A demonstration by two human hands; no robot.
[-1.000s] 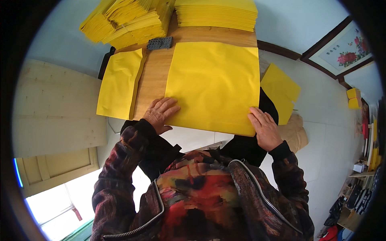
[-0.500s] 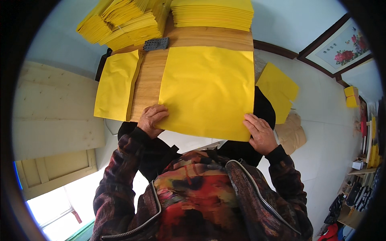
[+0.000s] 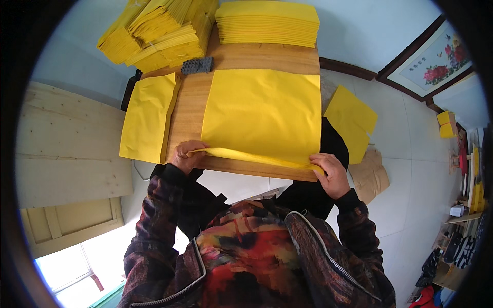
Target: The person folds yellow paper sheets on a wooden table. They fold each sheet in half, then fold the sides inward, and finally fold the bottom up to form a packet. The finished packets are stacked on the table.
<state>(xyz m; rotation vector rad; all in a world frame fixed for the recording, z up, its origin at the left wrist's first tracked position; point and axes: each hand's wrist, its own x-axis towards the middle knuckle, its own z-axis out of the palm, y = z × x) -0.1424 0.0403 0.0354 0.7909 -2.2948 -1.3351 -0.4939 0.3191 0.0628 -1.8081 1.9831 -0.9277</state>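
A wooden table [image 3: 190, 108] fills the middle of the view, its near edge just in front of the person's patterned jacket; on it lies a large yellow paper sheet [image 3: 263, 115], flat but for its near edge, which is lifted and curled over; a second yellow sheet [image 3: 148, 115] lies to the left, overhanging the table's left side; at the far end stand a neat stack of yellow sheets [image 3: 267, 23] and, left of it, a looser, slanting heap of yellow bundles [image 3: 154, 33]; a single yellow sheet [image 3: 350, 120] lies on the pale floor to the right, with a brown paper piece [image 3: 371, 177] nearer the person; a framed flower picture [image 3: 436, 59] leans at upper right; a small dark grey block [image 3: 197, 65] sits between the heap and the sheets; the left hand [image 3: 188, 156] pinches the curled edge at its left corner, fingers closed on the paper; the right hand [image 3: 331, 172] grips the same edge at its right corner.
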